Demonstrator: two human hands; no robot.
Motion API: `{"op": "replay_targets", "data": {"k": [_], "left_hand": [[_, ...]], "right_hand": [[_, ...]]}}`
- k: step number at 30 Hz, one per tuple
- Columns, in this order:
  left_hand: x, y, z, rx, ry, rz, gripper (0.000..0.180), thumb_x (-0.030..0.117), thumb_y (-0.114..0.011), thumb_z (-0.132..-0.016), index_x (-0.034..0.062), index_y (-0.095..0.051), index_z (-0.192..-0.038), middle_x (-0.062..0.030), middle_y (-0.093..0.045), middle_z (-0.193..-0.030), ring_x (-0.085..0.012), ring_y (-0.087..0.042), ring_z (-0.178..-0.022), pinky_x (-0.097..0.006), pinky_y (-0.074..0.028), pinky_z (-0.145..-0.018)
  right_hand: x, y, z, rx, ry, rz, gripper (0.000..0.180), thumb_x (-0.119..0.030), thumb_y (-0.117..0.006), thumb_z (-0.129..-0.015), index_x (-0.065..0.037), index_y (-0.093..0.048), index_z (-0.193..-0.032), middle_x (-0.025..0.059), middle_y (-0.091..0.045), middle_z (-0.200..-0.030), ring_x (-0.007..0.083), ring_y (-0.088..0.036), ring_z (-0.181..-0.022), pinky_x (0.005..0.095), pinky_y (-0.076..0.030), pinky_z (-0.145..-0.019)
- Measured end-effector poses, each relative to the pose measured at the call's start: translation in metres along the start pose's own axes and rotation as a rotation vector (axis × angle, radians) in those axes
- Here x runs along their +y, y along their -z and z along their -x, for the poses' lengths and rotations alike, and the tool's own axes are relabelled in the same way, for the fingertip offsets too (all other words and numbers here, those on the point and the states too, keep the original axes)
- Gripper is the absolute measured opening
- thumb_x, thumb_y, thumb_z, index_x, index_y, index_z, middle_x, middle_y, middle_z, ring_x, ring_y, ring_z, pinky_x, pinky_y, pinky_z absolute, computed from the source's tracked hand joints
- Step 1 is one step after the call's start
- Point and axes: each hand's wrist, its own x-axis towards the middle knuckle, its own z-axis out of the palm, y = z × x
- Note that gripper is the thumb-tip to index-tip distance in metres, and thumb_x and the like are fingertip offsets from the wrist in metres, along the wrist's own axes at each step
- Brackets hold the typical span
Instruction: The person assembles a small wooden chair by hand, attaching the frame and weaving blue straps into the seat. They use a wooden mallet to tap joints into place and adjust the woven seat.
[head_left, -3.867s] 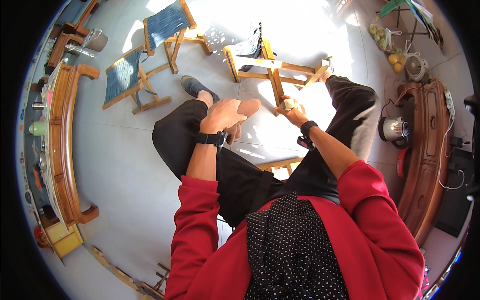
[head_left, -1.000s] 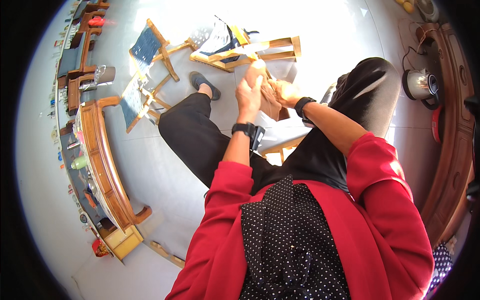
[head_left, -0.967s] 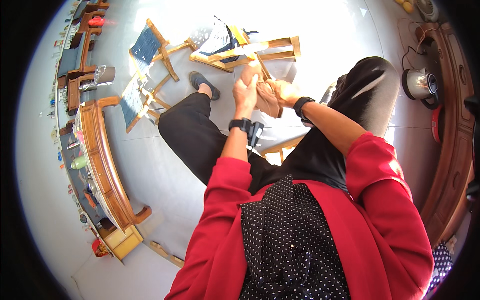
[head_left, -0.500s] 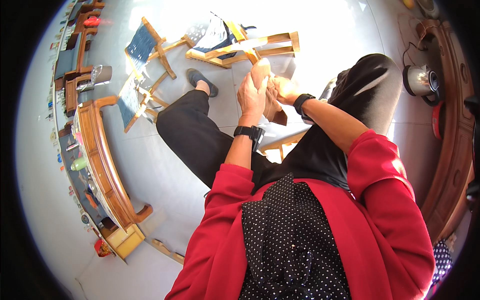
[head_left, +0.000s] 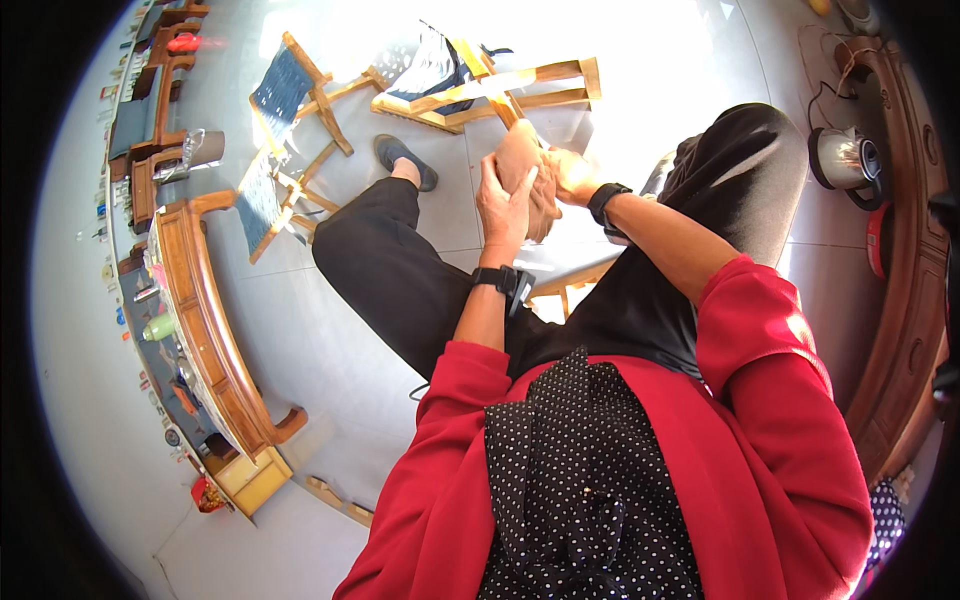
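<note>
The two hands are together at one tan, folded, sock-like article (head_left: 540, 203), held out over the floor between the spread knees. The left hand (head_left: 503, 208) is curled around its left side, thumb lying up across the front and the other fingers mostly hidden behind, so it looks clamped on it. The right hand (head_left: 573, 178) touches the opposite edge with its fingers bent inward; their tips are hidden, so I cannot tell whether they pinch the material or only rest against it.

Some four seconds ago the hands were apart, the left with the tan article and the right with a small pale, roll-like piece; that piece is not visible now. Half a second ago a darker flap hung from the article's lower end; now that end looks shorter and bunched. I judge this to mean that both hands are reworking the same folds. The rounded upper end points away from the body, in front of the nearest wooden folding stool (head_left: 566, 72); whether they touch is unclear.
</note>
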Motion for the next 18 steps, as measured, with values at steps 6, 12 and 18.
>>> {"op": "replay_targets", "data": {"k": [6,12,18], "left_hand": [[-0.035,0.021,-0.03,0.171,0.218,0.074,0.051,0.025,-0.074,-0.086,-0.005,-0.054,-0.122,-0.0222,-0.066,-0.114,-0.0289,-0.064,-0.104,-0.038,-0.048,-0.093],[-0.029,0.039,-0.008,0.101,0.191,0.131,0.053,0.024,-0.07,-0.089,-0.0065,-0.051,-0.129,-0.0202,-0.065,-0.117,-0.0258,-0.063,-0.106,-0.037,-0.048,-0.094],[0.003,0.004,-0.009,0.01,-0.023,-0.088,0.045,0.028,-0.07,-0.087,-0.0017,-0.055,-0.117,-0.0272,-0.066,-0.105,-0.0443,-0.063,-0.099,-0.046,-0.049,-0.088]], "right_hand": [[-0.021,0.011,0.016,0.08,0.112,0.465,0.041,-0.017,-0.067,-0.084,-0.01,-0.054,-0.123,0.02,-0.064,-0.107,0.0398,-0.062,-0.1,0.0462,-0.052,-0.085],[-0.061,0.018,0.03,0.032,0.003,0.437,0.047,-0.028,-0.073,-0.084,-0.011,-0.053,-0.123,0.0222,-0.062,-0.107,0.0422,-0.061,-0.101,0.0504,-0.05,-0.085],[-0.056,0.015,0.025,0.056,-0.056,0.473,0.044,-0.023,-0.071,-0.082,-0.011,-0.056,-0.121,0.0214,-0.063,-0.108,0.042,-0.062,-0.1,0.048,-0.051,-0.085]]}}
